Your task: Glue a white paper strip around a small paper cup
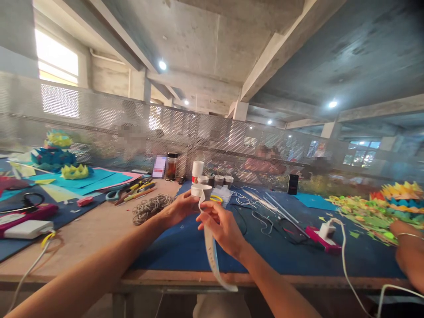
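Note:
A long white strip (pixel 210 254), apparently paper or tape, hangs between my hands, its free end dropping past the table's front edge. Its upper end runs up to a wide white loop (pixel 206 190), and my left hand (pixel 180 207) is closed on the loop's near left side. Whether the loop is a roll of the strip or a separate cup-like piece, I cannot tell. Just below it, my right hand (pixel 225 225) pinches the strip between thumb and fingers. Behind the loop stand a white cylinder (pixel 198 168) and several small grey-and-white cups (pixel 219 180).
A twine bundle (pixel 150 208) and hand tools (pixel 139 191) lie left, beyond them blue paper sheets (pixel 102 180). To the right are thin rods (pixel 281 207), a magenta power strip (pixel 324 242) with a white cable, and green paper scraps (pixel 361 212). Another person's arm (pixel 409 256) reaches in there.

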The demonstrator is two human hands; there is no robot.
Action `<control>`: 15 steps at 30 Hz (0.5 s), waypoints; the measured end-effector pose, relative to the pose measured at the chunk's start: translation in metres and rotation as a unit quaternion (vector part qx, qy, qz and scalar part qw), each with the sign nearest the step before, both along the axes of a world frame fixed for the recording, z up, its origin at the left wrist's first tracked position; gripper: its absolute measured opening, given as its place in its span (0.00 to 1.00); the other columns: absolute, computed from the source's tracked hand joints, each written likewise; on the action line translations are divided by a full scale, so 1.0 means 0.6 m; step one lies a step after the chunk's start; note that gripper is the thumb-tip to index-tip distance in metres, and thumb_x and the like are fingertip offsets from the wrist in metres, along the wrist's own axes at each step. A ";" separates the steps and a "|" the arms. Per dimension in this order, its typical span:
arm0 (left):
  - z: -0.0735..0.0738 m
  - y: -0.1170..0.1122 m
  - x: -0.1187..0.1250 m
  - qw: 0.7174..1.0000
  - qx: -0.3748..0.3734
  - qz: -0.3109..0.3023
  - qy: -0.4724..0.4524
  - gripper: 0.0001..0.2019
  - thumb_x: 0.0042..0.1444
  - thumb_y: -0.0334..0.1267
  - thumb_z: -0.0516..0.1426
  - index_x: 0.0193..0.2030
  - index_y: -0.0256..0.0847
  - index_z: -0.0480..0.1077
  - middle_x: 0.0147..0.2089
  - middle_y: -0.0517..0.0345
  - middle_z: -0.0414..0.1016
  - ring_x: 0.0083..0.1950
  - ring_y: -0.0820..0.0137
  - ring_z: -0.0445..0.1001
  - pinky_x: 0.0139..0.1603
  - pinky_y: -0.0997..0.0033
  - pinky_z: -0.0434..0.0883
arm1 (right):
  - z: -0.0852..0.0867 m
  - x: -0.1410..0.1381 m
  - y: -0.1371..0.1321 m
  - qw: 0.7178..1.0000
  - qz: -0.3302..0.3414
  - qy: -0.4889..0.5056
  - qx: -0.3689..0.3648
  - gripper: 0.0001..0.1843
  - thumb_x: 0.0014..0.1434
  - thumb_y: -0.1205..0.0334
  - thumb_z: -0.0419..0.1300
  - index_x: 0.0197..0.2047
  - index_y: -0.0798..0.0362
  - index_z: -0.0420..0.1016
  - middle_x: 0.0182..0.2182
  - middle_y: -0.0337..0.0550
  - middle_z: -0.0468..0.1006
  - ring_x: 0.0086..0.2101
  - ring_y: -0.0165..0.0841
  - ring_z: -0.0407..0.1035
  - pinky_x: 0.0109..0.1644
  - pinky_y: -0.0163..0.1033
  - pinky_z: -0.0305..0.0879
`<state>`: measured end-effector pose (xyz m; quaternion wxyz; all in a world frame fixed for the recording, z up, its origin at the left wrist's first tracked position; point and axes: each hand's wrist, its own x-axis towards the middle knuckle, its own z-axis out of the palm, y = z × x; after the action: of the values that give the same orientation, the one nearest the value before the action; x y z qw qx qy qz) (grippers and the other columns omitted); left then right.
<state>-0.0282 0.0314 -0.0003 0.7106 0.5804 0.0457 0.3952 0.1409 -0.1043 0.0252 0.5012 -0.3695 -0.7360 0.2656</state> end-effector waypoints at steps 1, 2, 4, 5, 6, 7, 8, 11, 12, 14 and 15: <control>0.000 0.000 -0.001 1.000 -0.004 -0.003 0.000 0.13 0.61 0.34 0.62 0.52 0.38 0.76 0.43 0.51 0.80 0.40 0.64 0.79 0.43 0.66 0.74 | 0.001 0.000 -0.005 1.000 0.014 -0.020 0.003 0.19 0.69 0.48 0.58 0.55 0.51 0.72 0.40 0.44 0.82 0.35 0.34 0.81 0.40 0.37 0.73; 0.000 0.001 -0.003 1.000 -0.007 -0.009 0.000 0.11 0.60 0.35 0.62 0.50 0.37 0.76 0.42 0.52 0.80 0.39 0.64 0.79 0.41 0.67 0.74 | 0.002 0.002 -0.008 0.999 0.024 -0.037 0.006 0.19 0.70 0.48 0.57 0.56 0.51 0.73 0.41 0.44 0.81 0.36 0.34 0.81 0.40 0.36 0.73; 0.001 0.001 -0.006 1.000 -0.011 -0.026 -0.001 0.09 0.60 0.35 0.62 0.47 0.37 0.77 0.39 0.52 0.80 0.37 0.65 0.79 0.39 0.68 0.74 | 0.000 0.008 -0.011 0.998 0.020 -0.056 0.010 0.17 0.71 0.49 0.55 0.55 0.50 0.74 0.40 0.43 0.81 0.34 0.32 0.80 0.39 0.36 0.73; 0.002 0.002 -0.007 0.999 -0.015 -0.035 -0.004 0.09 0.60 0.36 0.62 0.47 0.37 0.77 0.39 0.52 0.80 0.37 0.64 0.79 0.40 0.67 0.74 | -0.003 0.013 -0.010 0.998 0.004 -0.060 0.014 0.16 0.71 0.50 0.54 0.54 0.50 0.74 0.39 0.42 0.81 0.32 0.32 0.79 0.38 0.35 0.73; 0.002 0.001 -0.008 0.999 -0.021 -0.043 -0.007 0.10 0.60 0.36 0.62 0.47 0.37 0.77 0.39 0.52 0.81 0.37 0.64 0.79 0.41 0.67 0.74 | -0.007 0.020 -0.008 0.997 -0.023 -0.067 0.020 0.15 0.72 0.52 0.53 0.52 0.51 0.74 0.37 0.42 0.81 0.30 0.31 0.78 0.37 0.36 0.73; 0.003 0.001 -0.009 0.998 -0.030 -0.050 -0.010 0.10 0.60 0.37 0.62 0.47 0.37 0.77 0.39 0.51 0.81 0.37 0.64 0.79 0.42 0.66 0.74 | -0.012 0.029 -0.005 0.994 -0.060 -0.083 0.032 0.13 0.72 0.54 0.53 0.50 0.51 0.74 0.36 0.41 0.81 0.29 0.31 0.78 0.36 0.36 0.73; 0.004 0.001 -0.010 0.998 -0.041 -0.055 -0.013 0.10 0.60 0.37 0.62 0.46 0.36 0.77 0.38 0.52 0.81 0.37 0.64 0.79 0.44 0.65 0.74 | -0.019 0.039 -0.001 0.987 -0.107 -0.111 0.052 0.12 0.71 0.58 0.53 0.49 0.52 0.74 0.35 0.41 0.81 0.30 0.32 0.77 0.38 0.37 0.73; 0.004 -0.002 -0.011 0.994 -0.083 -0.065 -0.017 0.09 0.59 0.36 0.61 0.45 0.36 0.78 0.38 0.52 0.82 0.38 0.64 0.80 0.47 0.63 0.75 | -0.041 0.071 0.008 0.933 -0.227 -0.258 0.108 0.14 0.64 0.71 0.55 0.50 0.53 0.74 0.44 0.47 0.80 0.43 0.38 0.77 0.49 0.42 0.72; 0.004 -0.003 -0.011 0.993 -0.097 -0.066 -0.019 0.09 0.59 0.36 0.61 0.45 0.36 0.78 0.38 0.51 0.82 0.39 0.63 0.80 0.48 0.62 0.75 | -0.049 0.081 0.010 0.914 -0.247 -0.303 0.107 0.17 0.61 0.73 0.55 0.51 0.53 0.74 0.46 0.49 0.80 0.46 0.40 0.75 0.52 0.43 0.71; 0.003 -0.004 -0.012 0.991 -0.117 -0.065 -0.025 0.11 0.59 0.36 0.61 0.47 0.36 0.78 0.40 0.51 0.83 0.41 0.62 0.81 0.49 0.61 0.75 | -0.062 0.094 0.009 0.883 -0.256 -0.382 0.092 0.22 0.58 0.75 0.55 0.54 0.55 0.74 0.48 0.50 0.79 0.50 0.42 0.73 0.56 0.45 0.69; 0.003 -0.005 -0.012 0.990 -0.122 -0.065 -0.028 0.11 0.58 0.36 0.61 0.47 0.35 0.78 0.40 0.50 0.83 0.41 0.62 0.81 0.49 0.61 0.74 | -0.068 0.097 0.008 0.871 -0.253 -0.412 0.084 0.23 0.57 0.75 0.55 0.55 0.56 0.74 0.49 0.51 0.79 0.51 0.43 0.72 0.57 0.46 0.68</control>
<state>-0.0351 0.0286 0.0017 0.8009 0.4799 0.0357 0.3563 0.1994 -0.0997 -0.0153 0.2314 -0.5753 -0.7769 -0.1092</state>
